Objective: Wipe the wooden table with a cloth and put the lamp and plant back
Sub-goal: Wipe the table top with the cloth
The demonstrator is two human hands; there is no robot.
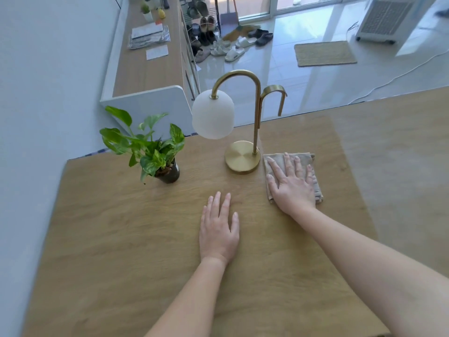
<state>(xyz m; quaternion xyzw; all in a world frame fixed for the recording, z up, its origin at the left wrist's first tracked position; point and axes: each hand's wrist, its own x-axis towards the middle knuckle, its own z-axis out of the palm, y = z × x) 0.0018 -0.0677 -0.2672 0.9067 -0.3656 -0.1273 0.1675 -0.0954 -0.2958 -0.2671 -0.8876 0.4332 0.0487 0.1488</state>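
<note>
1. Now, wooden table [121, 227] first: spanning the whole near view, with bare wood open between the hands and the near edge, likely not yet wiped.
2. Beyond the far edge, a long low sideboard [145, 71] with papers and small pots, and shoes [228, 45] scattered on the tiles; well apart, no bother to the wiping.
3. Brass lamp [213, 115] upright on the tabletop, round base just beside the cloth's left edge; squarely in the way of any leftward sweep, probably needs lifting off first.
4. Potted plant [150, 149] further left, upright, leaves overhanging the wood; likewise to be shifted.
5. Beige cloth [275, 162] folded flat, right of the lamp base, pinned under a palm.
6. Right hand [292, 183] spread flat, fingers straight, pressing the cloth down for wiping; left hand [218, 229] flat on bare wood, fingers slightly apart, holding nothing, seemingly bracing.
</note>
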